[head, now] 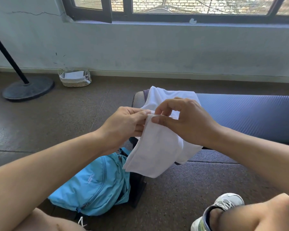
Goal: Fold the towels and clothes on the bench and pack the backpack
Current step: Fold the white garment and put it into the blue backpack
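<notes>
Cloth: a white, soft cotton cloth (154, 147), either towel or garment (which cannot be told), is held up in the air at the near end of the bench; its lower part hangs in a doubled band above the backpack, while more white fabric lies draped over the bench end behind the hands.
Step in hand: folding is judged to be under way, the top edge being matched up or pinched into line; packing is not yet begun.
Next move: the edges are likely to need squaring and the cloth laying flat on the bench for a further fold, before it is carried to the backpack.
Left hand: the left hand (123, 125) is closed in a pinch on the top hem, fingertips pressed on the fabric's left corner.
Right hand: the right hand (187, 120) is curled, thumb and forefinger pinching the same hem just beside the left hand; the other fingers are arched above the cloth.
Bench: a dark blue padded bench (249, 117) extends to the right, bare along its visible length.
Backpack: a light blue nylon backpack (93, 185) lies on the floor below the cloth, against the bench's foot; whether its zip is open cannot be told.
</notes>
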